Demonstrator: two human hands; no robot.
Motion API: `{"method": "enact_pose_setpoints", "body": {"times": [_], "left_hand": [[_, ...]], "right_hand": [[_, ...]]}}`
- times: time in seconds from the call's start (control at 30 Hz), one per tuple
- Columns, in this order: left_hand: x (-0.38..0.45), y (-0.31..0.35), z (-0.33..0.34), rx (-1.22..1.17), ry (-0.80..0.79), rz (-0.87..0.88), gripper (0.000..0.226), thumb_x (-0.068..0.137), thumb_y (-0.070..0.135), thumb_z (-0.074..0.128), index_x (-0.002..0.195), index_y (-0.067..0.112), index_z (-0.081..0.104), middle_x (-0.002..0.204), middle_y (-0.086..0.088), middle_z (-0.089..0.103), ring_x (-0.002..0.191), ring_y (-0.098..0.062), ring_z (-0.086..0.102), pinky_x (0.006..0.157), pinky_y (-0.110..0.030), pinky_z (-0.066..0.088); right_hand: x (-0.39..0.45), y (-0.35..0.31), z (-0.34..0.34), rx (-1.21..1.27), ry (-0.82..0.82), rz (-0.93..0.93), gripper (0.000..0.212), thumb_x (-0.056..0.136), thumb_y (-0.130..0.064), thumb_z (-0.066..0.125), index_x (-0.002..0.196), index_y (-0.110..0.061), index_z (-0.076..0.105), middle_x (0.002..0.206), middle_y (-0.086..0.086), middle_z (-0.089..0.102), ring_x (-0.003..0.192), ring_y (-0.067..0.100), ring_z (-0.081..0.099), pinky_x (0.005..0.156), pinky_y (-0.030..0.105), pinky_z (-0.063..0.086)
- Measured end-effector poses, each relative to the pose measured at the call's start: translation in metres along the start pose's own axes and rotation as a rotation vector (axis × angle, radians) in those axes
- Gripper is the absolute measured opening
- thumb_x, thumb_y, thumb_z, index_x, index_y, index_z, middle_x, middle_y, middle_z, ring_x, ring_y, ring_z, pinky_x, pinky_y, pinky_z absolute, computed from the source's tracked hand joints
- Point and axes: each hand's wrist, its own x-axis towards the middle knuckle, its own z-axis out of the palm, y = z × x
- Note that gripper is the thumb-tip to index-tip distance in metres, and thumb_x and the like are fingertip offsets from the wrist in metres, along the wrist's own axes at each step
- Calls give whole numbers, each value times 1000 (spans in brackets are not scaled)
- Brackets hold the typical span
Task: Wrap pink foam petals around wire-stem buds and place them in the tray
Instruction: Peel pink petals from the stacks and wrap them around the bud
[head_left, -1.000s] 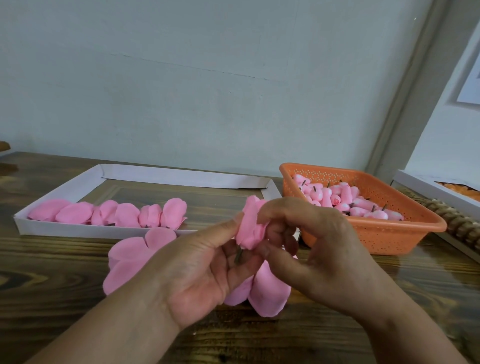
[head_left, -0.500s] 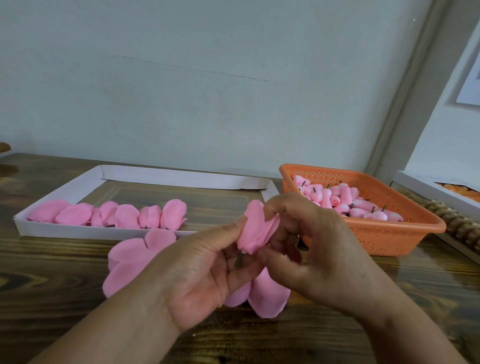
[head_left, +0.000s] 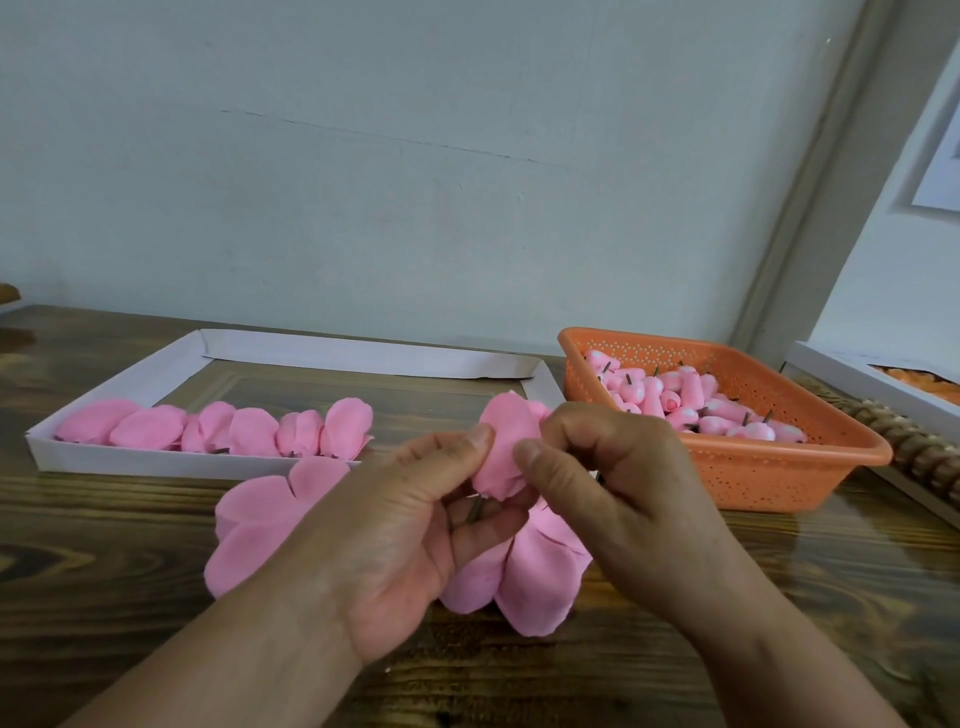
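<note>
- Wooden table (head_left: 104, 545): carries everything in view; grain dark, far edge meets a pale wall.
- White tray (head_left: 124, 462): shallow, at left rear. Row of finished wrapped buds (head_left: 249, 428) along its near wall, touching one another; rest of the floor bare.
- Orange basket (head_left: 769, 467): at right rear, well apart from the tray's row, holding unwrapped buds (head_left: 691, 400) in a loose heap, wire ends sticking up.
- Loose petals (head_left: 260, 519): flat on the table beneath and beside both hands, partly covered by them; count not determinable.
- Left hand (head_left: 410, 540): thumb and fingers clamped on the bud in work (head_left: 506, 447), held above the table in front of the tray.
- Right hand (head_left: 613, 488): thumb and curled fingers pinching the same bud from the other side.
- Change since half a second ago: petal flap, then standing loose and open at the top, now pressed rounder and closer about the core, right thumb moved onto its face. Reads as wrap nearly closed; transfer to the tray judged the next step, not yet begun.
- Wire stem (head_left: 474, 512): short dark stub only, showing below the petal between the left fingers; remainder hidden.
- Hidden or unclear: bud core fully covered by the petal; seam of the wrap faces away; right fingertips concealed behind the foam; second white box at far right cut off by the frame, contents orange but unidentifiable.
</note>
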Motion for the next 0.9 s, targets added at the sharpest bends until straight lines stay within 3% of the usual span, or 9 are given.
{"method": "enact_pose_setpoints", "body": {"times": [0.2,0.37,0.47,0.63,0.77,0.9], "left_hand": [[-1,-1,0,-28,-38,13,55,69,16,63,116,-13,57,100,-27,69,75,-23,72,66,-31,60],[-2,1,1,-37,-56,32,57,71,16,62,120,-12,55,104,-27,68,77,-22,71,70,-31,60],[-2,2,1,-49,-72,56,57,72,16,61,120,-14,54,95,-24,69,74,-21,71,66,-29,60],[-3,5,0,-59,-99,69,52,71,16,62,115,-11,58,93,-23,70,74,-23,72,63,-28,59],[-4,5,1,-55,-104,64,61,70,16,61,125,-9,53,86,-18,69,69,-20,70,62,-27,59],[-3,2,-1,-62,-91,38,55,74,15,60,124,-7,56,97,-21,70,73,-21,71,61,-27,59]], "right_hand": [[0,-1,2,148,73,85,30,76,-8,56,49,-19,49,44,-9,47,42,0,39,44,9,30],[0,-3,5,187,142,120,23,71,-10,58,49,-6,52,47,10,50,44,4,40,43,13,33],[0,-3,6,190,155,120,22,72,-15,62,51,-13,58,49,9,55,45,6,44,44,15,36],[1,-1,2,246,139,130,23,76,-19,62,56,-7,61,51,6,58,46,5,47,46,18,39],[1,0,5,271,173,136,27,76,-19,61,54,-4,58,48,4,56,45,5,46,45,17,38],[0,1,10,287,206,142,30,78,-22,62,52,-8,57,45,-2,53,43,2,44,45,14,36]]}}
